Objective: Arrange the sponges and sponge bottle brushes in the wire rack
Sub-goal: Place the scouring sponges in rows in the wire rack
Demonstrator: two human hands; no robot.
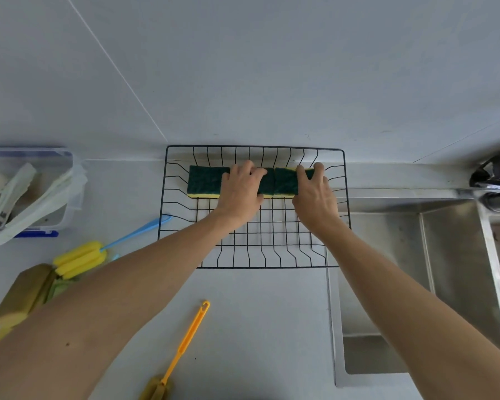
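Note:
A black wire rack [168, 180] stands on the white counter against the wall. Along its far side lie green-topped yellow sponges in a row: one at the left [204, 180], one at the right [286, 181]. My left hand [241, 192] rests on the middle of the row, fingers spread over the green tops. My right hand [315, 194] grips the right sponge, fingers over its far edge. A blue-handled bottle brush with a yellow sponge head [80, 258] lies left of the rack. An orange-handled brush [185, 345] lies near the counter's front.
A stack of sponges [23, 293] lies at the lower left, partly behind my left arm. A clear plastic box [67, 174] with cloths stands at the far left. A steel sink [445, 269] sits to the right, with a tap [494, 177] at its back corner.

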